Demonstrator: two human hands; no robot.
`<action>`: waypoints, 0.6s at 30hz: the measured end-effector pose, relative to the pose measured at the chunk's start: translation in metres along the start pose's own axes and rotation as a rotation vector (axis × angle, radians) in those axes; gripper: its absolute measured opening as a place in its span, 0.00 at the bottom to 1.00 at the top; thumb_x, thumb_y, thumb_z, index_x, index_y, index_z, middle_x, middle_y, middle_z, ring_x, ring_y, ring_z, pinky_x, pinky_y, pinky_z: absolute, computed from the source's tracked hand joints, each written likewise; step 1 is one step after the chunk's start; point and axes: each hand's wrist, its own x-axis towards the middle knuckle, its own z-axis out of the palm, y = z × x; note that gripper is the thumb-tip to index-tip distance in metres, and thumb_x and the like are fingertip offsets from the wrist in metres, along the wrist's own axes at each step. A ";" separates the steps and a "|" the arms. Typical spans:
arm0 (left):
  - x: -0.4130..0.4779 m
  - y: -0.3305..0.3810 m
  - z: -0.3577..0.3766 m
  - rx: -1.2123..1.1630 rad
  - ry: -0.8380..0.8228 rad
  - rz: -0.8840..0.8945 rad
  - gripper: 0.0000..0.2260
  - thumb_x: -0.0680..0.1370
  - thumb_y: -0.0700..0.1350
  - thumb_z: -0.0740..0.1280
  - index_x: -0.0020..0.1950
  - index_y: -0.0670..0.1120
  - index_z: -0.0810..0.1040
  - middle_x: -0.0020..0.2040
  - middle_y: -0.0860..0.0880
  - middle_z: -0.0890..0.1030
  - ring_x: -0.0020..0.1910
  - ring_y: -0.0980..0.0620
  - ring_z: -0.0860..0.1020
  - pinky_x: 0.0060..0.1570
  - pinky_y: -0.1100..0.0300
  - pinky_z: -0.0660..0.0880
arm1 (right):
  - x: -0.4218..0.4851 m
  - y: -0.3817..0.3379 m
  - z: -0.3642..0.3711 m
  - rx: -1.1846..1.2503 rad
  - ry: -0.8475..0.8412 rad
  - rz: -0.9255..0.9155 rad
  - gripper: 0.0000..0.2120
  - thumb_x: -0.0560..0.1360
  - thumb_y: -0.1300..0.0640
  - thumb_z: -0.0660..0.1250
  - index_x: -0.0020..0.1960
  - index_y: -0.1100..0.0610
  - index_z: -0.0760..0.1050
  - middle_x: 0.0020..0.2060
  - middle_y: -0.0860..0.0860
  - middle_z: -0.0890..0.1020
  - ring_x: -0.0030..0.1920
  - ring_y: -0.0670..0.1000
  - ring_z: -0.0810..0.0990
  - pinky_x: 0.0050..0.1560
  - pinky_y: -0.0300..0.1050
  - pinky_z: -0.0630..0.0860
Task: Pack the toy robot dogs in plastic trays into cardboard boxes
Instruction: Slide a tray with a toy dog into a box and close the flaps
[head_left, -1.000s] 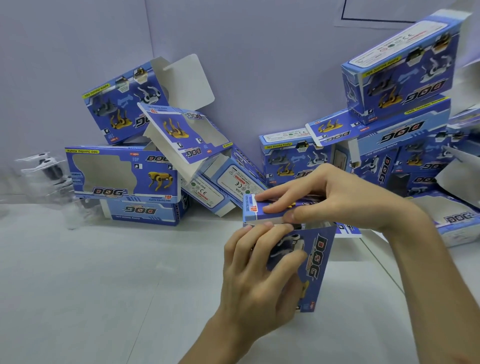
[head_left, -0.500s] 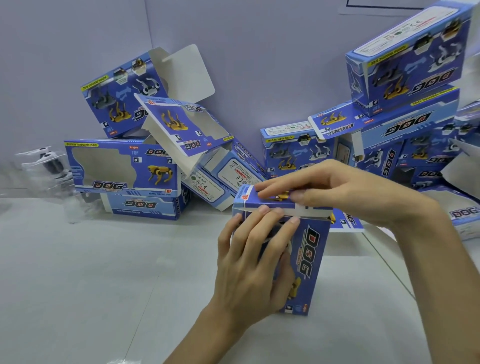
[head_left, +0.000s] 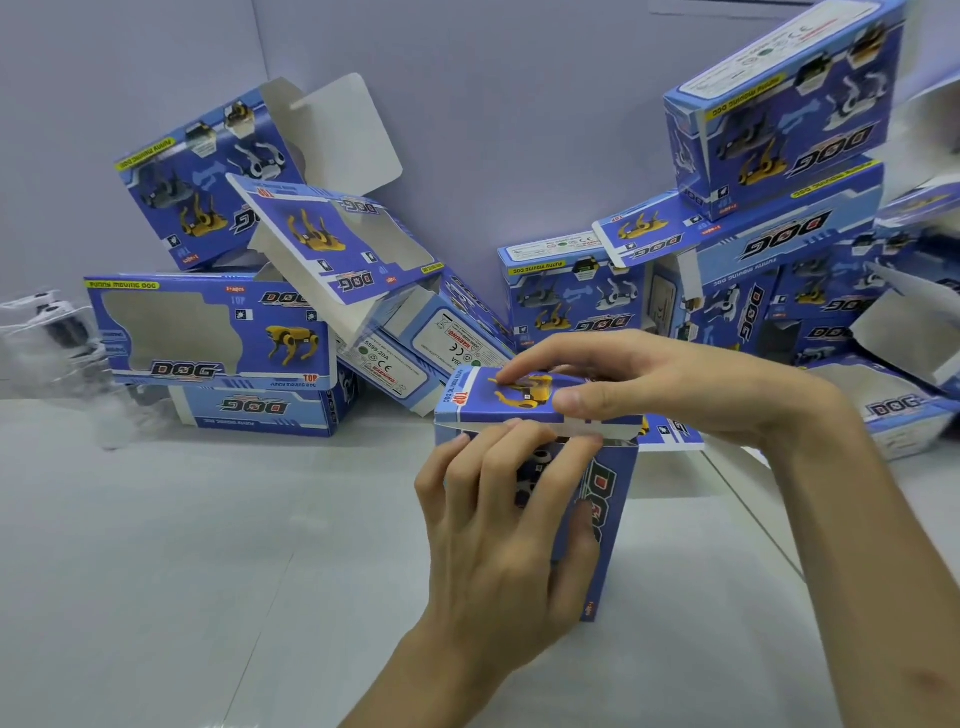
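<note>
Closing the top flap (head_left: 498, 402) of the upright cardboard box (head_left: 610, 509), near centre on the tabletop (head_left: 208, 571). Pinching it with fingers of the right hand (head_left: 685, 384); gripping the box front with fingers of the left hand (head_left: 498, 556). Next, probably tucking the tab in. Inside, glimpsed through the window, a toy robot dog (head_left: 537, 462); far-left windowed box (head_left: 208, 338) seemingly empty.

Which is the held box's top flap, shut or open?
Nearly shut: top flap folded over, white tuck edge showing outside the box.
</note>
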 end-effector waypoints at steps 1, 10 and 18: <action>0.000 0.001 0.000 0.002 -0.004 0.002 0.16 0.79 0.49 0.63 0.66 0.51 0.72 0.65 0.50 0.70 0.67 0.50 0.66 0.67 0.52 0.61 | 0.000 0.000 0.000 0.006 -0.009 -0.003 0.15 0.79 0.50 0.66 0.65 0.42 0.77 0.63 0.37 0.78 0.66 0.38 0.74 0.63 0.32 0.71; 0.002 0.004 -0.001 0.062 -0.047 0.093 0.22 0.75 0.47 0.66 0.70 0.57 0.72 0.65 0.49 0.68 0.70 0.49 0.62 0.67 0.51 0.59 | -0.005 0.004 -0.003 0.056 -0.051 -0.025 0.17 0.82 0.52 0.61 0.70 0.47 0.74 0.67 0.41 0.77 0.70 0.43 0.73 0.69 0.40 0.71; 0.004 0.007 -0.003 0.052 -0.069 0.069 0.23 0.74 0.45 0.64 0.69 0.57 0.71 0.63 0.49 0.67 0.68 0.49 0.60 0.67 0.53 0.56 | -0.008 0.013 -0.008 0.175 -0.053 -0.056 0.22 0.77 0.53 0.66 0.71 0.48 0.74 0.68 0.46 0.78 0.69 0.48 0.75 0.63 0.39 0.75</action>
